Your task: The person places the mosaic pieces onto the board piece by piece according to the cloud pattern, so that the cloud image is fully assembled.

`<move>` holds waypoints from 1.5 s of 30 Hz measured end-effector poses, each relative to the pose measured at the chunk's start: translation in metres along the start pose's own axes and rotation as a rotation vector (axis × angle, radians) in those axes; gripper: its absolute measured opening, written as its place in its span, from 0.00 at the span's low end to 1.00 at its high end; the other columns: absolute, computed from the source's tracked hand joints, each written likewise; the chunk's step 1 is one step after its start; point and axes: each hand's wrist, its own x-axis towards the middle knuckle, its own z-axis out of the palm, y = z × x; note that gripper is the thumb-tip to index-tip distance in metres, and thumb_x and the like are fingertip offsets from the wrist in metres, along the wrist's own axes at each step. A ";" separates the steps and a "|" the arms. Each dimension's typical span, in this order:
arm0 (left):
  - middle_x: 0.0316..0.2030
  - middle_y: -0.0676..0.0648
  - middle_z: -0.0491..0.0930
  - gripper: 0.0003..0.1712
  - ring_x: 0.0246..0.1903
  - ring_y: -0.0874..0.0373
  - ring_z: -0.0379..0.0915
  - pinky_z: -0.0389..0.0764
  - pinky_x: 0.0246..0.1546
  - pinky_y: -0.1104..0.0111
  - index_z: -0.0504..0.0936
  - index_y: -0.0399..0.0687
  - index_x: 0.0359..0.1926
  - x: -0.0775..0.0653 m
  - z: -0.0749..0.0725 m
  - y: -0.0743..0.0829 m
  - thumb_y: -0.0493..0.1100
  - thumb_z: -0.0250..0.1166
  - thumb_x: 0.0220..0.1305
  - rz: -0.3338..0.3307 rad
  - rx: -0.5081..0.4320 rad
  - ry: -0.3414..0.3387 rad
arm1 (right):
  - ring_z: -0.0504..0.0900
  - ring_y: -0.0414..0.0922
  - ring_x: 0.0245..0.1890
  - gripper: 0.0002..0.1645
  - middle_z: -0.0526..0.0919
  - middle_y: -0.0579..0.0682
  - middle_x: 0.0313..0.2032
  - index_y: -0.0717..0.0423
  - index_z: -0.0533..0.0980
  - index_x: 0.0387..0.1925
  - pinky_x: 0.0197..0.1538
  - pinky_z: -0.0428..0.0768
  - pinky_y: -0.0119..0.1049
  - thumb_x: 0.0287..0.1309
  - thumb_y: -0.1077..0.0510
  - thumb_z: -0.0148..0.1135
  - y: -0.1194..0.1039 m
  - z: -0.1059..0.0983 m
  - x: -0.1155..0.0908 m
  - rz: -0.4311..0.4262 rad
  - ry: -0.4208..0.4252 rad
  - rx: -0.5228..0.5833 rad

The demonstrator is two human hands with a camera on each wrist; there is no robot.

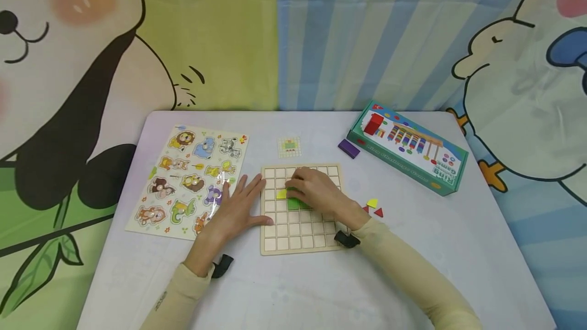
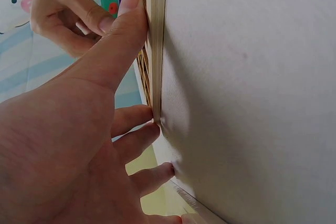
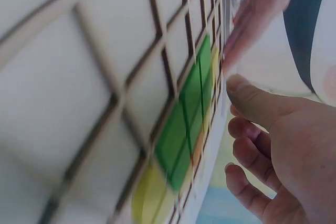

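Observation:
A square wooden grid board lies flat. My left hand rests at its left edge, fingers spread, with thumb and fingertips touching the rim. Over the upper middle of the board is my right hand, its fingers bent and thumb close to the index finger. I cannot tell whether a small piece is between them. Beneath it, green square tiles sit together in the grid cells. A yellow tile lies to their left, and another yellow piece and an orange one border the green tiles.
Right of the board lie a loose yellow piece and red triangles. A small pattern card is behind it. An animal puzzle board stands left; a purple block and a green game box are at the back right.

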 end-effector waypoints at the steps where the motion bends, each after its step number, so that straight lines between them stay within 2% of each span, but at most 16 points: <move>1: 0.80 0.45 0.50 0.63 0.79 0.35 0.41 0.35 0.72 0.28 0.56 0.48 0.79 0.000 0.000 0.000 0.69 0.73 0.51 0.000 -0.001 0.000 | 0.80 0.41 0.36 0.12 0.83 0.46 0.38 0.53 0.87 0.44 0.39 0.81 0.34 0.60 0.53 0.73 0.004 -0.004 -0.003 0.009 0.010 0.003; 5: 0.81 0.45 0.50 0.64 0.79 0.35 0.40 0.33 0.72 0.29 0.56 0.48 0.80 0.001 -0.002 0.001 0.69 0.74 0.50 -0.008 -0.008 -0.006 | 0.78 0.41 0.35 0.11 0.84 0.47 0.37 0.54 0.88 0.44 0.38 0.80 0.35 0.61 0.55 0.72 0.023 -0.019 -0.025 0.081 0.032 0.001; 13: 0.81 0.45 0.50 0.64 0.79 0.34 0.39 0.33 0.72 0.28 0.56 0.48 0.80 -0.002 -0.004 -0.003 0.68 0.75 0.49 -0.017 -0.004 0.006 | 0.82 0.46 0.39 0.12 0.85 0.51 0.40 0.57 0.87 0.46 0.42 0.85 0.43 0.60 0.59 0.72 0.062 -0.048 -0.085 0.261 0.046 -0.070; 20: 0.81 0.46 0.47 0.64 0.80 0.35 0.36 0.30 0.73 0.30 0.54 0.51 0.80 -0.005 -0.003 -0.006 0.69 0.73 0.51 -0.041 -0.027 -0.012 | 0.83 0.47 0.40 0.14 0.86 0.52 0.40 0.56 0.87 0.46 0.45 0.87 0.45 0.60 0.56 0.72 0.070 -0.061 -0.125 0.369 0.028 -0.095; 31: 0.81 0.47 0.47 0.64 0.80 0.35 0.35 0.29 0.72 0.30 0.53 0.51 0.81 -0.002 0.000 -0.006 0.70 0.73 0.51 -0.030 -0.039 -0.026 | 0.83 0.48 0.41 0.21 0.85 0.53 0.41 0.56 0.87 0.45 0.42 0.87 0.46 0.52 0.50 0.78 0.066 -0.061 -0.166 0.363 0.052 -0.088; 41: 0.81 0.47 0.47 0.64 0.80 0.35 0.35 0.29 0.72 0.30 0.53 0.51 0.81 0.000 0.001 -0.002 0.69 0.73 0.51 -0.022 -0.038 -0.035 | 0.83 0.46 0.40 0.18 0.85 0.52 0.40 0.55 0.88 0.43 0.42 0.87 0.45 0.50 0.52 0.80 0.063 -0.059 -0.180 0.406 0.047 -0.095; 45: 0.81 0.47 0.47 0.64 0.80 0.35 0.36 0.29 0.72 0.30 0.53 0.51 0.81 0.001 0.001 -0.001 0.69 0.74 0.51 -0.017 -0.034 -0.033 | 0.83 0.45 0.40 0.19 0.85 0.51 0.40 0.55 0.88 0.44 0.41 0.87 0.44 0.50 0.53 0.80 0.062 -0.058 -0.183 0.399 0.062 -0.087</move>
